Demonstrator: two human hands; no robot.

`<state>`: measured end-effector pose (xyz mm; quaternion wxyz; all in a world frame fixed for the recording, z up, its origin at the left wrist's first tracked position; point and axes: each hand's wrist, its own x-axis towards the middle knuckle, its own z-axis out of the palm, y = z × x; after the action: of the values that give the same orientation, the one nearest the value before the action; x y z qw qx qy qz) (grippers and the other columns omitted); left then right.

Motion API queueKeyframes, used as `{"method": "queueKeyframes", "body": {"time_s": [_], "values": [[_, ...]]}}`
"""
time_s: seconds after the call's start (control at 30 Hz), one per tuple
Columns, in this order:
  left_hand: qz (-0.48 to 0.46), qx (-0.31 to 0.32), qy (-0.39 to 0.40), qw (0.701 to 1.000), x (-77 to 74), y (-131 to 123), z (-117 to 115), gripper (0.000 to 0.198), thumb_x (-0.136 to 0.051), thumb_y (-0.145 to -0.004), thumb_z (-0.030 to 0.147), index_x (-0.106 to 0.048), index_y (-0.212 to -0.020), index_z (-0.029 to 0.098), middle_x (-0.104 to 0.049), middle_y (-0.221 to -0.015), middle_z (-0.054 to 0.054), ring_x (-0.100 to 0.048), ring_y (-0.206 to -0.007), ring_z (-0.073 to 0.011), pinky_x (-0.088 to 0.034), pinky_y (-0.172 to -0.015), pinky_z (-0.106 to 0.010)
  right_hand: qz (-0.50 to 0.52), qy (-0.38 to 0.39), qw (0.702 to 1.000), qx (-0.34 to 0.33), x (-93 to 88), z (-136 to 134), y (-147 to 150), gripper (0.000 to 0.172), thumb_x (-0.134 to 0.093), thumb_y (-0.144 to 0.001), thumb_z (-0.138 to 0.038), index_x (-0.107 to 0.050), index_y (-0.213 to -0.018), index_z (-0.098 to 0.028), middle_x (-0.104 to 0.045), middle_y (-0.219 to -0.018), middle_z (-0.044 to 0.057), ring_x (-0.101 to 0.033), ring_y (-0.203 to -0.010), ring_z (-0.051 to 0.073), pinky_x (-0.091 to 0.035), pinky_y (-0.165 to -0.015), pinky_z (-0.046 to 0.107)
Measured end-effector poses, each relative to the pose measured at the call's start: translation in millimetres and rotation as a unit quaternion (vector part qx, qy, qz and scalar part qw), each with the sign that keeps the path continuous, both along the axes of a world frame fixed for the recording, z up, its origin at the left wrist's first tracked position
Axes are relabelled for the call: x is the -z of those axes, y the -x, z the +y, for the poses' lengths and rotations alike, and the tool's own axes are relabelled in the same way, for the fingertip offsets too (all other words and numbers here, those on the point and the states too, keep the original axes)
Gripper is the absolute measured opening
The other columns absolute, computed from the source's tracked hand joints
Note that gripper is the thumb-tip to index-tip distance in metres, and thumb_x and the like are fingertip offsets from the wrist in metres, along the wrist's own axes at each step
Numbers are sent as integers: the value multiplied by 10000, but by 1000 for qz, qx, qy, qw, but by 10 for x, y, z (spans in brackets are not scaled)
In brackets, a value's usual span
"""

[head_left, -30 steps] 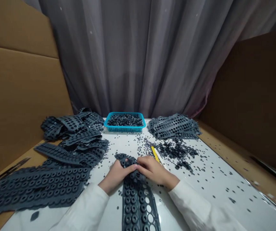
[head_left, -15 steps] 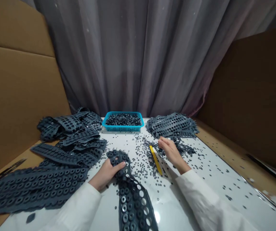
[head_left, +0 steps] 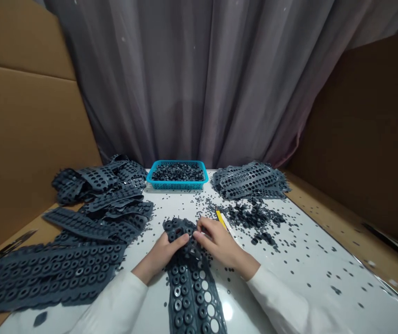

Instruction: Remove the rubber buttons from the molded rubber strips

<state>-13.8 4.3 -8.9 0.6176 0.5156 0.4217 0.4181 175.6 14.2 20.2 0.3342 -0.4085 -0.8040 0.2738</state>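
A dark grey rubber strip [head_left: 188, 292], set with rows of moulded rings and with a row of round holes along its right side, runs from the near edge up to my hands. My left hand [head_left: 160, 254] is closed on its bent-over far end, thumb on top. At the right edge of that end, my right hand [head_left: 221, 243] has thumb and fingers pinched together against the strip. Whether a single ring is between those fingertips is too small to make out. Just beyond the right hand lies a yellow-and-white flat tool [head_left: 220, 218], partly covered by the hand.
Ringed rubber strips [head_left: 56, 273] are heaped on the left. A blue basket [head_left: 177, 185] full of small black parts stands at the back. Perforated strips [head_left: 249, 181] are piled at back right, behind loose black pieces [head_left: 254, 215]. Small dark discs litter the white table [head_left: 289, 297].
My right hand has come left from the loose black pieces to the far end of the strip. My left hand keeps its hold, and the strip's end has shifted slightly right.
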Motion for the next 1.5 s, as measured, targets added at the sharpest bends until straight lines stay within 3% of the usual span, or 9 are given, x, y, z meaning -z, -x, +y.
{"method": "queueKeyframes", "body": {"time_s": [0.47,0.7,0.8,0.9,1.03,1.2,1.3,1.4,1.5], "values": [[77,-53,-124,988,-94,-22,-43,326,-602,-787,438,-668,-943,159,-684,-980,-70,-570,-995,-259,-384,-939,-342,0,9,996,-87,45,37,11,402,-365,-930,-383,-321,-582,-186,-344,-569,-39,-386,-557,109,-275,-551,239],[91,-70,-136,984,-72,-31,-28,380,-578,-796,475,-650,-982,152,-667,-1025,-78,-548,-1037,-259,-362,-961,-352,34,-36,999,3,98,109,-28,418,-367,-921,-427,-331,-575,-196,-376,-569,-24,-387,-567,129,-282,-568,258],[91,-124,-57,986,-23,47,-23,442,-595,-750,548,-647,-904,136,-686,-896,-78,-591,-934,-264,-426,-866,-350,144,-15,975,171,68,192,-176,436,-355,-894,-510,-341,-576,-212,-385,-554,-18,-352,-532,140,-277,-519,261],[50,-151,14,987,13,76,-8,468,-635,-698,578,-637,-870,143,-691,-823,-62,-614,-865,-254,-459,-790,-332,178,-6,963,202,12,240,-239,384,-381,-883,-488,-390,-614,-214,-424,-590,-3,-370,-558,151,-294,-522,267],[-22,-78,16,997,23,4,9,463,-686,-690,504,-629,-983,150,-686,-984,-84,-598,-978,-259,-441,-868,-346,222,129,965,59,4,202,-87,240,-506,-796,-391,-483,-665,-191,-474,-598,-4,-440,-595,147,-342,-572,270],[-10,-87,23,996,10,-13,-17,456,-719,-664,460,-641,-982,141,-687,-992,-100,-590,-997,-290,-432,-889,-392,403,345,847,33,66,169,-2,88,-505,-642,-251,-451,-661,-185,-385,-517,-63,-285,-410,60,-255,-428,206],[-7,-57,19,998,-28,-17,-37,452,-718,-680,429,-625,-1015,141,-667,-1058,-106,-579,-1025,-287,-433,-893,-388,408,409,814,64,120,179,2,92,-481,-644,-262,-421,-679,-203,-257,-438,-115,-101,-369,47,-103,-372,187],[-30,-60,28,997,-49,-36,-39,475,-725,-678,416,-604,-1046,142,-658,-1079,-110,-583,-1027,-284,-438,-890,-385,401,422,807,96,150,183,24,109,-466,-673,-306,-413,-685,-211,-206,-424,-122,-84,-366,58,-80,-360,193],[-75,-72,31,994,-55,-55,-29,492,-734,-665,424,-596,-1045,143,-657,-1076,-113,-583,-1033,-288,-441,-889,-384,376,309,866,114,108,144,28,159,-500,-735,-349,-439,-699,-207,-229,-454,-107,-158,-387,69,-145,-377,201]]}}
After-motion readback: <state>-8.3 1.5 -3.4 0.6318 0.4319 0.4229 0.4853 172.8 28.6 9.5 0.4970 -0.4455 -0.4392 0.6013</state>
